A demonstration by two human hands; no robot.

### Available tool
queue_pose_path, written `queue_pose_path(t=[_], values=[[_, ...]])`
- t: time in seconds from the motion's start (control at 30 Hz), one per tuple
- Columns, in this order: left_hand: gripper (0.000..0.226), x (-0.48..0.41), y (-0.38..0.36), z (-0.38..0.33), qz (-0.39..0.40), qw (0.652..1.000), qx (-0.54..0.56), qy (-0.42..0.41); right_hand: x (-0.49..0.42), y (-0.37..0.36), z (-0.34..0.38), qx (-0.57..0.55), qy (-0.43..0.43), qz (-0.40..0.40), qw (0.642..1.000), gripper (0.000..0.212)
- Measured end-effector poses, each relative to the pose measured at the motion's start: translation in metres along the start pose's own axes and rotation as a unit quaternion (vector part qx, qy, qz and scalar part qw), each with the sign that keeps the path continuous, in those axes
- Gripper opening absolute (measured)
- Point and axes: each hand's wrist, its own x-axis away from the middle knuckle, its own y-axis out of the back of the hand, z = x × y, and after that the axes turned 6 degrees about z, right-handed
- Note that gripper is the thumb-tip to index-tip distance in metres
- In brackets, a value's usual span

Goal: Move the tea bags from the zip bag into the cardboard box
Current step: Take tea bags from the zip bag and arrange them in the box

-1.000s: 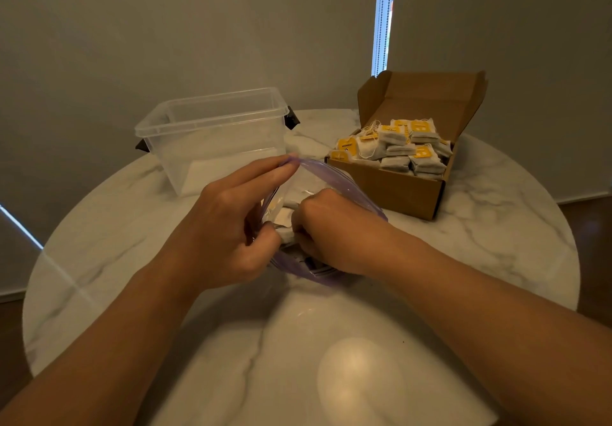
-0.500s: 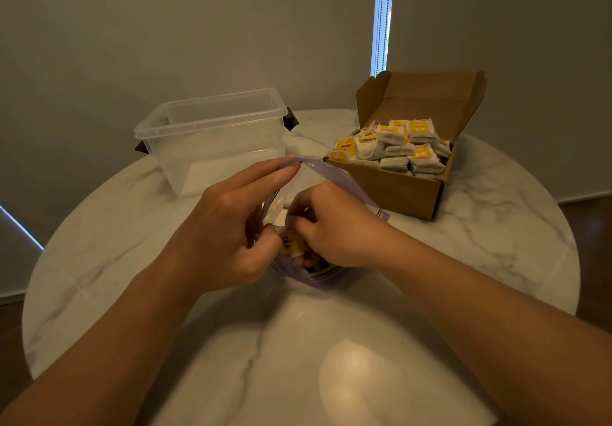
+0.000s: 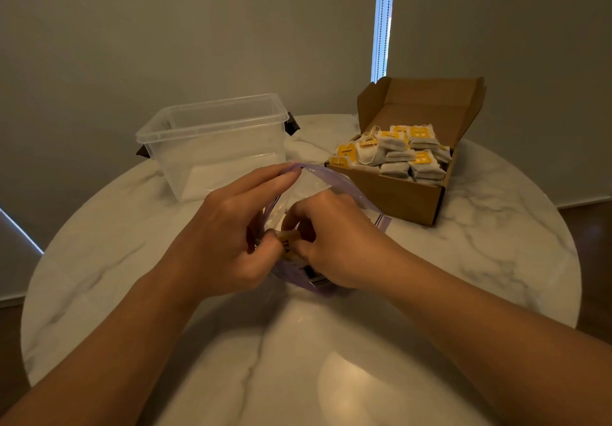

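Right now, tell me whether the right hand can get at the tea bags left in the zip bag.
Probably yes. The left hand pinches the rim of the zip bag, holding the mouth open, and the right hand is inside the opening, fingers curled on a yellow-tagged tea bag. Nothing blocks it.

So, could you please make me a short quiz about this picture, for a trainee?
1. True or false: the lid of the cardboard box stands open.
2. The right hand pinches a tea bag inside: A the clear tub, B the zip bag, C the cardboard box.
3. Which hand holds the mouth of the zip bag open?
Key: 1 true; 2 B; 3 the left hand.
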Motion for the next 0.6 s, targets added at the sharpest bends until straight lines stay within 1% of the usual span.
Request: queue_pose_path(t=[0.13, 0.23, 0.33, 0.43, 0.53, 0.6], values=[[0.068, 0.000, -0.001, 0.003, 0.000, 1.000, -0.002, 0.002, 0.015, 0.011, 0.005, 0.062, 0.032, -0.008, 0.998, 0.042], [0.066, 0.000, -0.001, 0.002, 0.002, 1.000, 0.003, 0.004, 0.032, 0.017, 0.000, 0.065, 0.039, -0.028, 0.997, 0.043], [0.066, 0.000, 0.001, 0.002, 0.002, 1.000, 0.008, -0.001, 0.047, 0.019, -0.011, 0.024, 0.071, -0.060, 0.995, 0.037], [0.065, 0.000, 0.001, 0.003, 0.002, 1.000, 0.006, -0.004, 0.057, 0.026, -0.020, -0.015, 0.082, -0.082, 0.993, 0.035], [0.065, 0.000, 0.000, 0.003, 0.002, 1.000, 0.016, -0.002, 0.061, 0.043, -0.025, -0.087, 0.093, -0.090, 0.988, 0.032], [0.066, 0.000, 0.000, 0.002, 0.002, 1.000, 0.019, 0.001, 0.061, 0.058, -0.029, -0.148, 0.100, -0.097, 0.979, 0.026]])
